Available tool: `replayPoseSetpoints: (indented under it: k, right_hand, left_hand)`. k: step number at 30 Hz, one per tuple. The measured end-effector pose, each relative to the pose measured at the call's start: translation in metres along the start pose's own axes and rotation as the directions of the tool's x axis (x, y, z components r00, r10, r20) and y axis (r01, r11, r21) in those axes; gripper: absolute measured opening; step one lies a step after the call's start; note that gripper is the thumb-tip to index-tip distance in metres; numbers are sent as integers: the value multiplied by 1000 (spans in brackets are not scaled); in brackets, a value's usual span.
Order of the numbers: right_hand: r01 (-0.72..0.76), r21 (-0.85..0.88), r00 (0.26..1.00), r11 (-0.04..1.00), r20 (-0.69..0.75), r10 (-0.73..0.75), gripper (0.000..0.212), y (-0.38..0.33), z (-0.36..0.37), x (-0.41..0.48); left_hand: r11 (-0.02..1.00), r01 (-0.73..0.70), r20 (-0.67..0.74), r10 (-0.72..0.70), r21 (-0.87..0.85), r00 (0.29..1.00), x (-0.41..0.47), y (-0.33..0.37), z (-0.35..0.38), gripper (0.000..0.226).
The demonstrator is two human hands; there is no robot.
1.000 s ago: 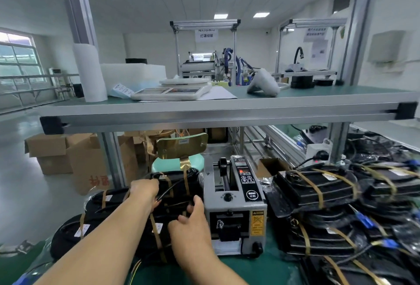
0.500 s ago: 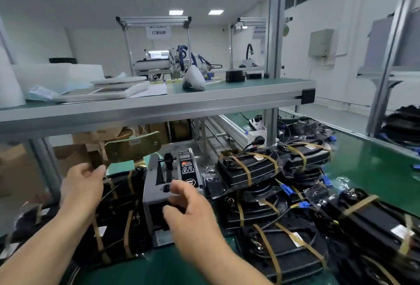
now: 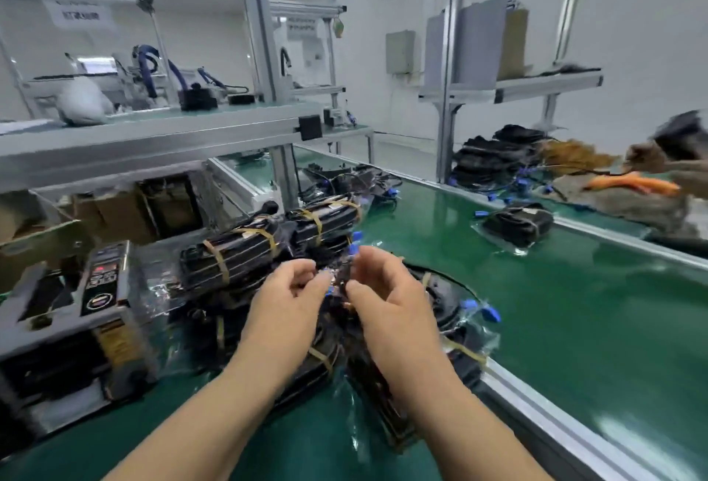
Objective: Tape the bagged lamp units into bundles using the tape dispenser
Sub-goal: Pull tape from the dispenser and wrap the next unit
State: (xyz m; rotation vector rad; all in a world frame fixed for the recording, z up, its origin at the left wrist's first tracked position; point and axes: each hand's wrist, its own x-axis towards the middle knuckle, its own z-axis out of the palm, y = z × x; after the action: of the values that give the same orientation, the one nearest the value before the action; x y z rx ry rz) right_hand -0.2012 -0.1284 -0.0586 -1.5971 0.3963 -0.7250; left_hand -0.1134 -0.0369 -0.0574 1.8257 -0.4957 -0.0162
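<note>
both hands are meeting at the middle of the view. the left hand (image 3: pixel 291 300) and the right hand (image 3: pixel 387 296) are curling their fingers toward each other and pinching one small dark, blue-tipped piece between them. it is seeming to belong to the bagged lamp unit (image 3: pixel 440 300) lying just under them, though blur is hiding the detail.

at nine o'clock from the hands one grey tape dispenser (image 3: pixel 95 312) is standing near the pile. just beyond the fingers, at eleven and twelve o'clock, two taped bundles (image 3: pixel 230 254) are sitting on top of the pile, each wearing brown tape bands. more black units are lying beneath, too tangled for counting.

at two o'clock one loose bagged unit (image 3: pixel 517 223) is resting alone, well apart from the pile. farther at one o'clock a dark stack (image 3: pixel 494 154) is waiting under a second frame.

everything is sitting on a glossy green belt (image 3: pixel 574 308) edged with an aluminium rail (image 3: pixel 555 423). a grey shelf (image 3: pixel 153 135) is crossing overhead at ten o'clock, with a cardboard box (image 3: pixel 115 212) below it. white walls and two ceiling lights are closing the room.
</note>
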Motion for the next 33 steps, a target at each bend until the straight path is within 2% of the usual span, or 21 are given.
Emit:
replayPoseSetpoints:
  k: [3,7,11,14,21,24,29,31,33]
  right_hand:
    - [26,-87,988,996,-150,-39,45,2,-45,17]
    - [-59,-179,964,982,-265,10,51,14,-94,37]
    - [-146,-156,936,977,-340,86,58,35,-99,36]
    - [-163,-121,926,979,-362,109,66,50,-86,28]
    - [-240,51,883,969,-403,240,77,64,-60,19]
    - [-228,14,906,974,-363,218,79,66,-57,20]
    - [-299,-152,921,942,-303,243,75,63,-55,19]
    - [-251,-112,929,961,-308,207,73,62,-55,16]
    - [-136,-37,937,990,-329,116,71,57,-53,9]
  left_hand:
    - [995,6,71,-14,100,997,7,-1,43,29]
    - [964,40,117,-73,264,991,29,-6,80,46]
    - [901,39,54,-69,433,996,53,-10,95,57]
    - [843,82,62,-135,531,989,66,-7,101,67]
    - [800,173,202,-344,575,917,72,-4,115,79]
    - [795,134,233,-328,592,915,73,-10,115,76]
    - [842,93,294,-286,532,912,72,-11,101,66]
    - [870,67,290,-234,489,928,67,-8,94,57]
    - [901,37,265,-166,432,950,59,-4,85,37]
